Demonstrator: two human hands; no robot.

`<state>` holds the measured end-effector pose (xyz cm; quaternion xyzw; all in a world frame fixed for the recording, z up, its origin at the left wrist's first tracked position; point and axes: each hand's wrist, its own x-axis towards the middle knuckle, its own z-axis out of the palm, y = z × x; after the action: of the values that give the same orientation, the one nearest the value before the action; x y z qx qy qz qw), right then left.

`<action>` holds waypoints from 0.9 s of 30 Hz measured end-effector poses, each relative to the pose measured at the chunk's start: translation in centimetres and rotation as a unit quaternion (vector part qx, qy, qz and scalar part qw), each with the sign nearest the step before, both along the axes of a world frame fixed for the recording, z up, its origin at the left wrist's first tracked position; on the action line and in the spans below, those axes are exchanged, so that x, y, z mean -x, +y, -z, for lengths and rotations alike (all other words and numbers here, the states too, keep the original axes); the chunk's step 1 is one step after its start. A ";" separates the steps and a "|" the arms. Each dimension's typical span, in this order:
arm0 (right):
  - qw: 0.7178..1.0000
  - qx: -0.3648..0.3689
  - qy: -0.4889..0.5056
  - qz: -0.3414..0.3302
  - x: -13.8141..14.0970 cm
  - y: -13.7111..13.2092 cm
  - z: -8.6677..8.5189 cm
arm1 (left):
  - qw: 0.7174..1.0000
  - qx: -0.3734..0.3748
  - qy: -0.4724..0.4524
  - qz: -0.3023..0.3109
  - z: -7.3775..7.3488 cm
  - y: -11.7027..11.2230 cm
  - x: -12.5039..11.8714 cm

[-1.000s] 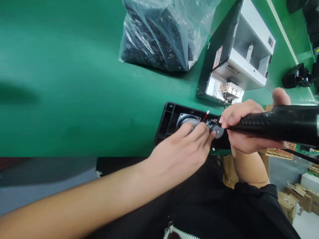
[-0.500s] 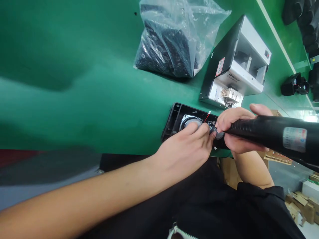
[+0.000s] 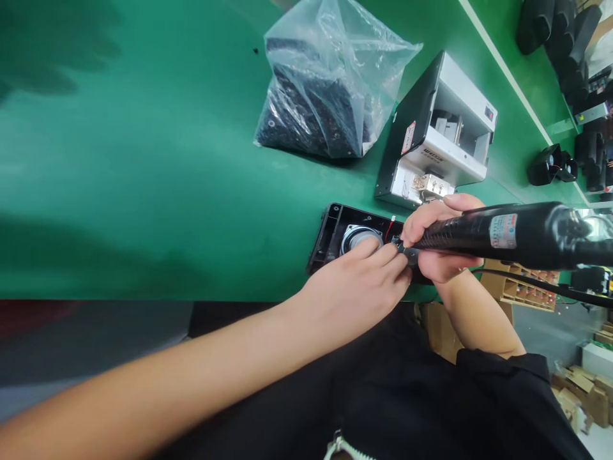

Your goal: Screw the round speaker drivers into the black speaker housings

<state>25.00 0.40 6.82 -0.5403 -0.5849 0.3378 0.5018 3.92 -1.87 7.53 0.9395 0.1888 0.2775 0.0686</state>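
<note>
A black plastic speaker housing (image 3: 327,237) lies open side up near the bench's front edge. A round speaker driver (image 3: 355,239) with a metal frame sits in it, and a short red wire (image 3: 390,225) rises beside it. My left hand (image 3: 357,287) rests over the housing, fingers bent and pressed together near the driver's right side; whatever they hold is hidden. Wrapped around a black electric screwdriver (image 3: 462,229) is my right hand (image 3: 441,263). The tool is nearly level, its tip down by my left fingertips at the housing. Its exact contact point is hard to make out.
A clear plastic bag (image 3: 316,96) of dark parts lies behind the housing. Right of it stands a silver and black machine (image 3: 443,150). Black speaker shells (image 3: 550,165) sit farther right. A cable (image 3: 536,281) runs beneath the screwdriver, above a cardboard tray (image 3: 520,291).
The screwdriver and my right hand have shifted left, and its tip has moved toward the driver. My left hand stays nearly in place. The view has shifted slightly.
</note>
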 end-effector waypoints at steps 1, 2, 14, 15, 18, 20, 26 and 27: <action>1.000 -0.028 0.012 0.004 0.5 -0.1 -0.1 | 1.000 0.012 0.005 0.005 0.1 0.0 -0.1; 0.998 -0.057 0.024 0.007 1.0 -0.1 -0.1 | 1.000 0.024 0.010 0.009 0.2 -0.1 -0.3; 0.939 -0.322 0.010 0.118 1.6 3.8 -9.6 | 0.999 0.034 0.022 0.021 0.4 -0.3 -0.7; 0.935 -0.331 0.027 0.124 1.8 4.5 -9.7 | 0.999 0.035 0.020 0.015 0.5 -0.3 -0.6; 0.950 -0.296 0.055 0.086 2.3 5.9 -8.9 | 0.999 0.050 0.008 0.005 0.7 -0.2 -0.4; 0.961 -0.265 0.038 0.076 2.3 6.3 -8.3 | 0.998 0.057 0.006 0.002 0.8 -0.2 -0.5; 0.970 -0.217 0.028 0.107 1.9 6.4 -7.8 | 0.998 0.063 0.026 -0.002 0.1 0.0 -0.3; 0.968 -0.222 0.048 0.108 1.8 6.6 -7.8 | 0.998 0.064 0.024 -0.001 0.0 0.2 0.0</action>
<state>23.16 7.01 14.59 -0.4586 -0.5584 0.1689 0.6704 3.94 -1.71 7.52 0.9393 0.2090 0.2423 0.1238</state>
